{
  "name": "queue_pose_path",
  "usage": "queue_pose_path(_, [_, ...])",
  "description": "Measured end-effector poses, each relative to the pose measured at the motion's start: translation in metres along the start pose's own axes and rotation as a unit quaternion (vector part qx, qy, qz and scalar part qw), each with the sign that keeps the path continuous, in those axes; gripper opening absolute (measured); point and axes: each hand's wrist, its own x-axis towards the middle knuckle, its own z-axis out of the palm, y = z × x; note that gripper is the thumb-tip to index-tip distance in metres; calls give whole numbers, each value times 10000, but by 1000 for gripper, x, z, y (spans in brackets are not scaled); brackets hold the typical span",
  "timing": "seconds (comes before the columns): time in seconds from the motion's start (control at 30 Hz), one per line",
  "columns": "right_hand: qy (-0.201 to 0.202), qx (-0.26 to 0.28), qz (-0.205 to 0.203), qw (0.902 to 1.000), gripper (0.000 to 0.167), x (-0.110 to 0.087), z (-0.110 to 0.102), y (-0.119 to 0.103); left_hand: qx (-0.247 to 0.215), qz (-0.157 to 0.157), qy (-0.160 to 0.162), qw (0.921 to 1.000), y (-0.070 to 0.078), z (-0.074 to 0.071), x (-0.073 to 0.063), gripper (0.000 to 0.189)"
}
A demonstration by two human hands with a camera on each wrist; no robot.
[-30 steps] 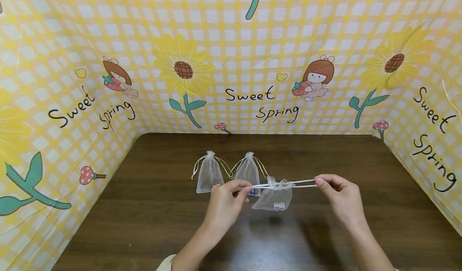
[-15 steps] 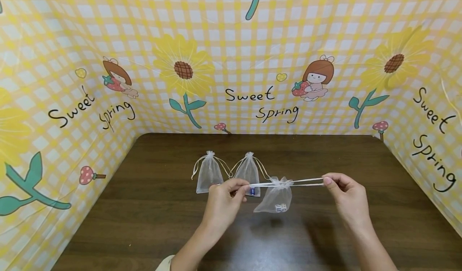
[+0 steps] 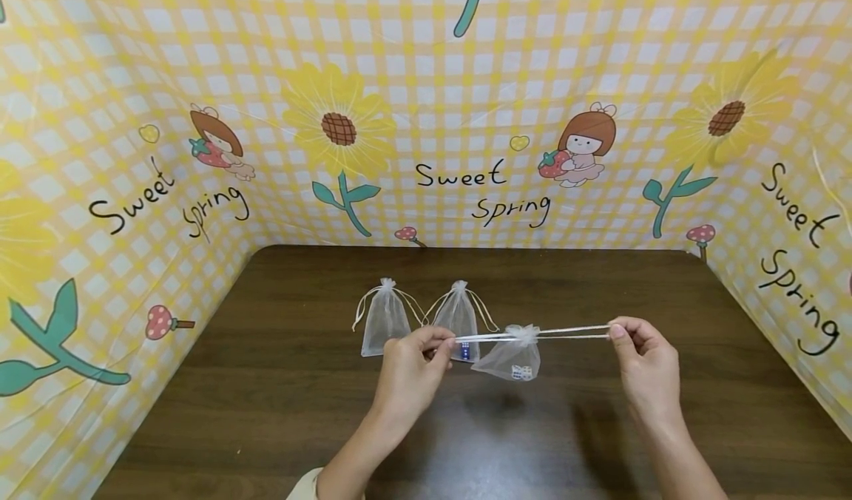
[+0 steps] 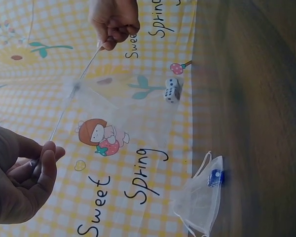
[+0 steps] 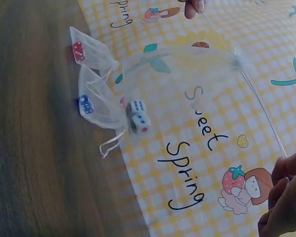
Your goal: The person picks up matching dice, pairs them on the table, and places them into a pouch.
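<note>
A sheer white drawstring pouch (image 3: 512, 356) hangs above the table between my hands, its neck gathered tight. White dice (image 5: 139, 117) lie in its bottom corner. My left hand (image 3: 413, 370) pinches the drawstring's left end between thumb and finger. On the other side, my right hand (image 3: 648, 374) pinches the right end, and the cord (image 3: 575, 331) runs taut between them. Behind my left hand two similar pouches lie on the table: one holds red dice (image 5: 78, 51), the other blue dice (image 5: 86, 104). In the head view my left hand hides the red ones.
The dark wooden table (image 3: 266, 411) ends at a yellow checked cloth (image 3: 459, 100) that stands up behind it and along both sides. The left lying pouch (image 3: 386, 322) and the right lying pouch (image 3: 459, 315) are close together, their loose cords nearly meeting.
My right hand has moved to the right, drawing the cord longer on that side. The hanging pouch's neck has bunched tighter, and the pouch has swung a little. My left hand has shifted slightly left.
</note>
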Motion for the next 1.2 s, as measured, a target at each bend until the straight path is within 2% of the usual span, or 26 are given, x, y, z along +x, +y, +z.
queue_pose_path(0.13, [364,774,61,9963,19,0,4,0,5,-45,106,9999,-1,3,1,5])
queue_pose_path(0.3, [617,1802,-172,9815,18,0,9,0,136,61,147,9998,0,5,3,5])
queue_pose_path(0.47, [716,2152,-414,9731,17,3,8,-3,273,272,117,9992,2,5,7,5])
queue_pose_path(0.57, [736,2123,-430,9735,18,7,6,-3,290,287,34,9992,2,9,10,5])
queue_pose_path(0.73, [796,1685,-225,9822,21,16,4,9,388,204,-87,9990,-8,21,14,5])
queue_pose_path(0.97, [799,619,416,9940,26,34,3,34,669,218,-184,9974,-27,42,25,7])
queue_pose_path(1.2, [542,284,865,9944,27,46,4,37,568,-37,-343,9978,-35,48,34,7])
